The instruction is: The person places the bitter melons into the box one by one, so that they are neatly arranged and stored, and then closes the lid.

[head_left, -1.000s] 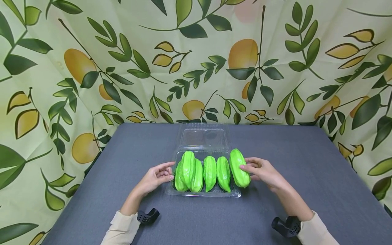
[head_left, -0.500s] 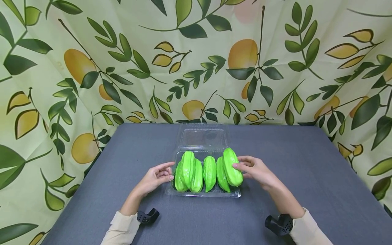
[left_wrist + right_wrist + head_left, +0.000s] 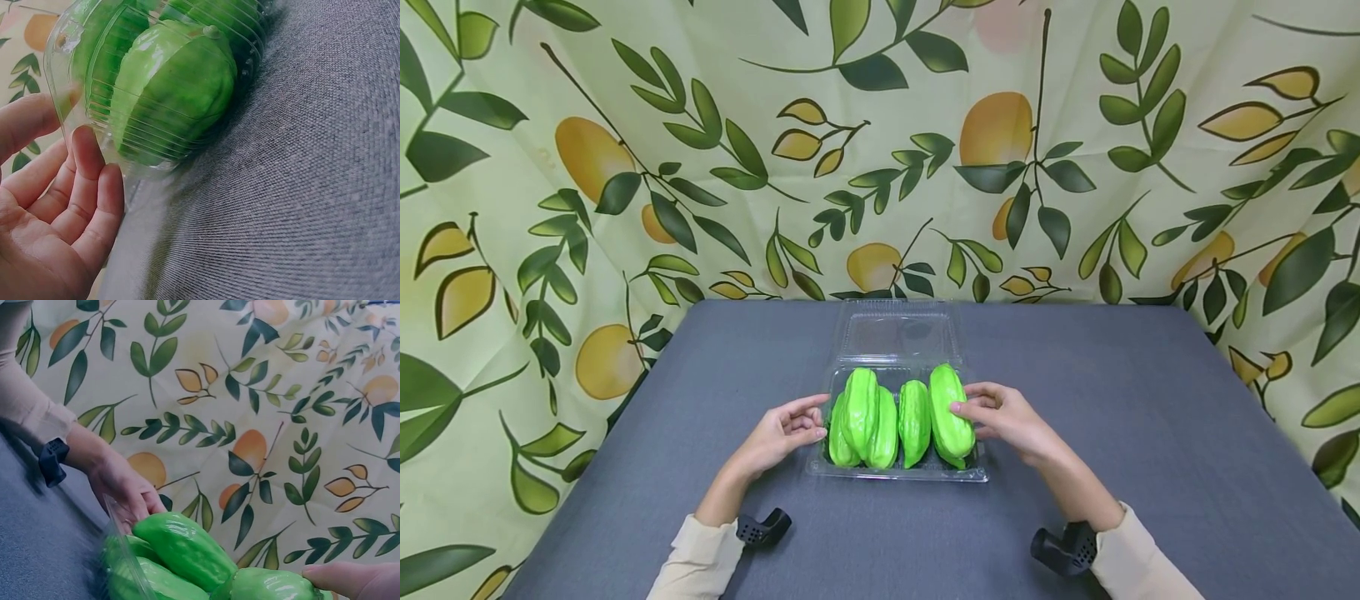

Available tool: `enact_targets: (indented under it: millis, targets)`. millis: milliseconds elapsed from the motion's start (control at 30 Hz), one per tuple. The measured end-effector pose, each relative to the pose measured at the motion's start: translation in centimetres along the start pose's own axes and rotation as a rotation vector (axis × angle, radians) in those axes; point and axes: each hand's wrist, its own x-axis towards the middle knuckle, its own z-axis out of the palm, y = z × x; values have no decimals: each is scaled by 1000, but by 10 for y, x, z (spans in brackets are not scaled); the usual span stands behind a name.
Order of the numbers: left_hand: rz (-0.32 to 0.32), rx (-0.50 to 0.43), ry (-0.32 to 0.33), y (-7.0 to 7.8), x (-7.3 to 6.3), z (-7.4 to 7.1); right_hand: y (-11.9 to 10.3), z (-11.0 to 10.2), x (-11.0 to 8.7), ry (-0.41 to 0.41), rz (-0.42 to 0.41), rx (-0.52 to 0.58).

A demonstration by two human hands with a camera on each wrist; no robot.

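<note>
A clear plastic clamshell box (image 3: 895,474) lies on the table with its lid (image 3: 895,333) folded back. Inside are several bright green ridged star fruits, among them one (image 3: 861,408) stacked over others at the left and another (image 3: 913,423) in the middle. My right hand (image 3: 1011,423) grips a star fruit (image 3: 951,412) by its right side, over the box's right part. It mostly covers a lower fruit, whose tip shows below. In the right wrist view my thumb (image 3: 347,579) presses on that fruit. My left hand (image 3: 786,431) touches the box's left wall with relaxed fingertips.
The box stands on a grey cloth-covered table (image 3: 760,350). Behind it hangs a curtain (image 3: 880,150) printed with leaves and fruit. Each wrist carries a small black camera, such as the left camera (image 3: 763,529).
My right hand has carried its star fruit leftward, from beside the box's right edge to above the rightmost fruit inside. My left hand has stayed in place.
</note>
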Motion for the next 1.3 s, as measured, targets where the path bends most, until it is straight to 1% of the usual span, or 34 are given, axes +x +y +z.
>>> enact_targets:
  millis: [433, 600, 800, 967, 1100, 1200, 1300]
  targets:
    - [7, -3, -1, 0, 0, 1, -2, 14, 8, 39, 10, -34]
    - [10, -1, 1, 1, 0, 1, -4, 18, 9, 54, -3, -54]
    - [12, 1, 2, 0, 0, 0, -5, 23, 11, 89, -20, -87]
    - [14, 4, 8, 0, 0, 0, -4, 25, 13, 126, -27, -84]
    - [27, 6, 6, -1, 0, 0, -3, 27, 13, 147, -33, -122]
    - [33, 7, 3, -1, 0, 0, -3, 28, 14, 148, -36, -139]
    - [17, 3, 1, 0, 1, 0, -4, 27, 12, 140, -34, -122]
